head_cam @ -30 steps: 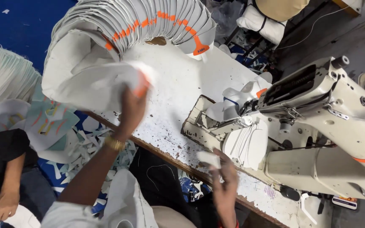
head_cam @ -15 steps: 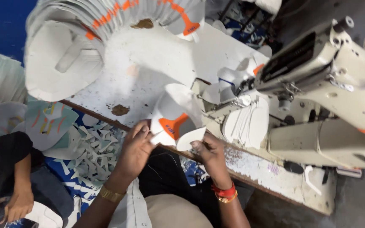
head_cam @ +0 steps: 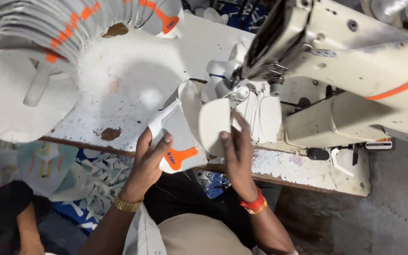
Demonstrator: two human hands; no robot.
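At the scuffed white worktable (head_cam: 119, 85), my left hand (head_cam: 148, 158) pinched a white fabric shoe panel with an orange tab (head_cam: 178, 141), thumb pressed flat on its face and fingers curled beneath, holding it over the table's near edge. My right hand (head_cam: 236, 151) gripped a smaller rounded off-white piece (head_cam: 214, 123), thumb tip on its lower edge and the other fingers laid together behind it, just in front of the cream industrial sewing machine (head_cam: 345, 71) and close to its needle area (head_cam: 242, 89). A long curved stack of grey-white panels with orange marks (head_cam: 57, 33) lay along the table's far left, and paper-like white offcuts (head_cam: 95, 174) littered the blue floor below. The two pieces were touching but, as I judged it, not squarely aligned; a slip of either thumb could have skewed the seam, and fingers that near the needle risked a prick.
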